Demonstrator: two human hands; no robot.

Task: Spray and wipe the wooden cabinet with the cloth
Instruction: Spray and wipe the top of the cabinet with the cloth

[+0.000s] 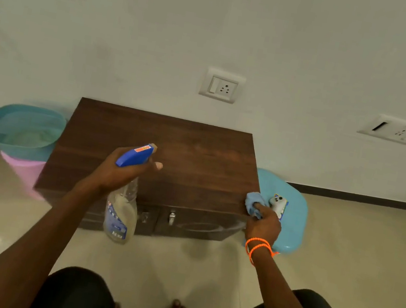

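Early stage: your left hand (122, 172) grips the spray bottle (123, 202) over the cabinet (195, 158), right hand (263, 225) pinches the cloth (254, 203) at the cabinet's right edge, wiping apparently not begun.

No wording can be made out anywhere. The spray bottle (121, 210) carries a blue label on its clear body and a small orange-red sticker on its blue head, but the print on both is too blurred to read.
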